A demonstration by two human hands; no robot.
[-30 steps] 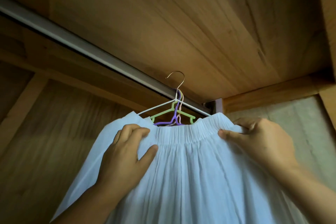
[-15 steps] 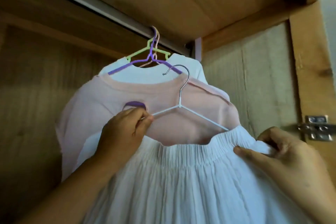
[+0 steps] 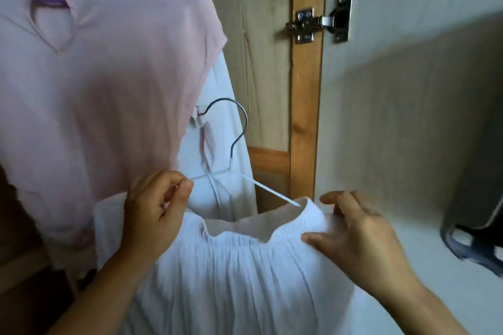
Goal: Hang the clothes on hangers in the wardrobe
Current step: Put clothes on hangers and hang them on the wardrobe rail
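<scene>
White skirt (image 3: 245, 275) hides hanger (image 3: 268, 190) end | left hand (image 3: 155, 215) pinches hanger | right hand (image 3: 362, 242) grips waistband

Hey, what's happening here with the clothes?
A person is fitting a white skirt onto a wire hanger. The left hand pinches the hanger's left arm, while the right hand holds the waistband, with the hanger's right arm tucked inside it. A pink top already hangs behind.
</scene>
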